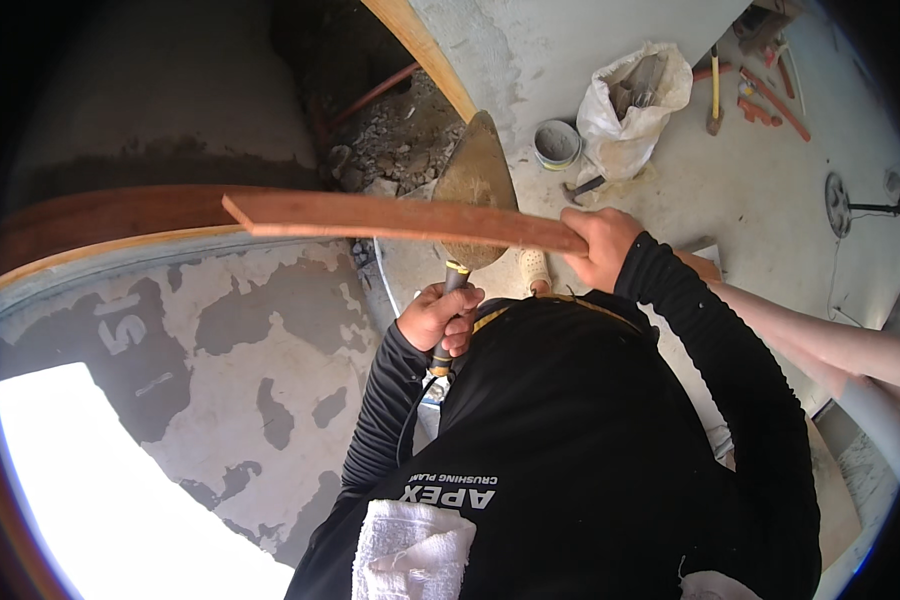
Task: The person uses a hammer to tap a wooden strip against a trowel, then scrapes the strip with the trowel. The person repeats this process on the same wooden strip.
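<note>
My left hand (440, 325) is closed around the black-and-yellow handle of a trowel, whose broad dull metal blade (480, 170) points upward, away from my body. In my right hand (605, 245) is a long, flat reddish wooden strip (370, 217), gripped by its right end. The strip runs sideways across the blade, hiding part of it; whether the two touch I cannot tell. Below them are my black-clad torso, with a white cloth (410, 550) on it, and a cream perforated shoe (533, 268).
At left are a patched wall (220, 370), a wooden ledge (90, 230) and a rubble-filled opening (390, 140). Upper right holds a grey bucket (557, 143), white sack (620, 125), hammer (583, 187), yellow-handled tool (714, 90), timber offcuts and a fan (838, 205). Another person's bare limb (820, 335) reaches in from the right.
</note>
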Demonstrator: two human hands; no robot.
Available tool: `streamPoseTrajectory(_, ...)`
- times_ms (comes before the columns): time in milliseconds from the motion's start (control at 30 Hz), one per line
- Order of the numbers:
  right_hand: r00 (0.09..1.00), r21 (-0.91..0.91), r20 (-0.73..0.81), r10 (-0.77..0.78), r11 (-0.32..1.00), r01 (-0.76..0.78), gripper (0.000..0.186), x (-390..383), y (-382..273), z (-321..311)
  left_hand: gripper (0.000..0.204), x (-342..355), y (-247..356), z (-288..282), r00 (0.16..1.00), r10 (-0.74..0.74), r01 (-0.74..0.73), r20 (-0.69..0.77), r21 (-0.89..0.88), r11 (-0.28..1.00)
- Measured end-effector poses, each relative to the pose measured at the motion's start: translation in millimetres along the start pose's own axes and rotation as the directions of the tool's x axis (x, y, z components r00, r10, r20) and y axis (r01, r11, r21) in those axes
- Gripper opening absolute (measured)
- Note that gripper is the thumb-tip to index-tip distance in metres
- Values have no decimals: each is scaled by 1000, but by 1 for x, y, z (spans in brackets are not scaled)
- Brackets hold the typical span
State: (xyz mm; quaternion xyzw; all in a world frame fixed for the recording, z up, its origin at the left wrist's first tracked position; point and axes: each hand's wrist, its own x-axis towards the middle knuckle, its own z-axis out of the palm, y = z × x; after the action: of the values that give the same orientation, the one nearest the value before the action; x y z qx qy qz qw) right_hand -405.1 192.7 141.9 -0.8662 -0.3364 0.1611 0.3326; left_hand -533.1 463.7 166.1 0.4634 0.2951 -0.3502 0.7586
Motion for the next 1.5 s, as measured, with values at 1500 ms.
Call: streamPoseTrajectory(1500,984,233,-126,128,968,-96,24,65,13,5,20,-16,-9,-25,985,82,-77,154,-39,996)
